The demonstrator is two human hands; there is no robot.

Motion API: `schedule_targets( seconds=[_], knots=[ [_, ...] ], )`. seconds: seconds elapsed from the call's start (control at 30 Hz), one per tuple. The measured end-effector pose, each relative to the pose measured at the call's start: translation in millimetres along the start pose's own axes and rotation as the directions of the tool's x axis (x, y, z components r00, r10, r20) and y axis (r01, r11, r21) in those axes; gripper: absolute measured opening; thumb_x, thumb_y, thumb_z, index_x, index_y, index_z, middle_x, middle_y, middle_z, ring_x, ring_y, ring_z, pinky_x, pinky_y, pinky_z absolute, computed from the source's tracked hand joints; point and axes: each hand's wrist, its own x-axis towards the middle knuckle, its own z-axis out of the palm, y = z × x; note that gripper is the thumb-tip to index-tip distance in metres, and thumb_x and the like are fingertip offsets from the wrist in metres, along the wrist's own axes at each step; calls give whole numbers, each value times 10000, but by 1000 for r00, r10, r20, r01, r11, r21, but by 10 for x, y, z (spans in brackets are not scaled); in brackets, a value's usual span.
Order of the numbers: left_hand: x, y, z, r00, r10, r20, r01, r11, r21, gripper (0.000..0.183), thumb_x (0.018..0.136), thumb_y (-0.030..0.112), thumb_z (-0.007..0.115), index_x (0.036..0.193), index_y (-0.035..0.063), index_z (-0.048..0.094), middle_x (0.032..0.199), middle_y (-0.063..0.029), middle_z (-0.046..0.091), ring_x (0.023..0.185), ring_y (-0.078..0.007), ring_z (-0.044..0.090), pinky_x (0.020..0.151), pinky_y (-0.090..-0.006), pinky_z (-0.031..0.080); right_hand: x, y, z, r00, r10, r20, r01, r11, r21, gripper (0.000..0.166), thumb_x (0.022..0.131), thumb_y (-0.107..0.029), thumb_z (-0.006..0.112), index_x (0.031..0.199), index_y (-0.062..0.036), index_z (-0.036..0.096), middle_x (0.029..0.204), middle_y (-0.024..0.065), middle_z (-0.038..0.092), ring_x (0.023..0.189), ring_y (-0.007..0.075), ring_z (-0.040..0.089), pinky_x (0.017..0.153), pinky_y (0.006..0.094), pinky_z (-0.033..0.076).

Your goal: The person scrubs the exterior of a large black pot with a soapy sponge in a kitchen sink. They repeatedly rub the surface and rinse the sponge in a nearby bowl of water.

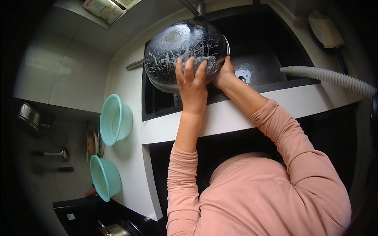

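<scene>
A dark wok (174,37) is tilted over the black double sink (257,56), its rounded underside facing up and streaked with white suds. My left hand (192,82) presses a grey scouring pad (211,65), coated with foam, against the lower side of that underside. The pad is partly hidden by my fingers. At the wok's right edge, my right hand (226,72) grips the rim, thumb pointing up. A grey handle (135,64) juts out at the left of the wok; whether it belongs to the wok I cannot tell.
Two mint-green plastic basins (125,121) (113,180) stand on the white counter (133,138) to the left. A white corrugated hose (330,77) reaches over the sink's right end. Behind the wok is a faucet (200,8). A pan (324,32) lies far right.
</scene>
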Motion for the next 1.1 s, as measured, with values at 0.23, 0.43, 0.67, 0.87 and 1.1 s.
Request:
schedule_targets(
  seconds=[0.23,0.43,0.67,0.87,1.1],
  knots=[
    [7,-604,-169,949,-291,-118,283,956,-81,403,770,-30,550,1130,152,566,1226,-142,392,1200,-354,337,1023,-450,288,9,-1,-18,981,-123,-149,117,992,-46,631,936,-536,182,1353,-76,292,1349,123,391,1207,300,413,1032,456,316],
    [104,-1464,-143,899,-434,-59,414,886,-208,311,852,62,517,1155,128,553,1181,-174,416,1146,-340,394,984,-407,320,-159,45,118,977,-117,-178,107,992,-60,612,944,-515,192,1360,-74,278,1358,121,378,1231,287,387,1027,454,327],
    [-122,-815,-193,938,-331,-99,306,929,-208,387,793,-25,522,1149,122,560,1222,-152,399,1210,-347,332,1023,-442,264,-62,8,50,968,-134,-211,118,989,-87,618,940,-524,197,1355,-76,290,1361,125,376,1240,294,374,1032,456,315],
    [-170,-331,-197,980,-188,-70,180,978,-107,404,780,-33,546,1138,150,580,1253,-106,406,1256,-322,294,1057,-421,224,-11,12,-6,978,-137,-157,126,989,-77,631,936,-537,184,1358,-80,291,1370,128,367,1245,297,369,1038,454,305],
    [211,-1024,-188,955,-292,-47,277,939,-203,316,825,32,548,1117,148,584,1205,-141,428,1173,-326,377,1003,-412,307,-122,0,69,973,-130,-189,117,990,-77,616,941,-524,188,1351,-77,293,1350,124,387,1222,299,397,1023,456,330]
  ],
)
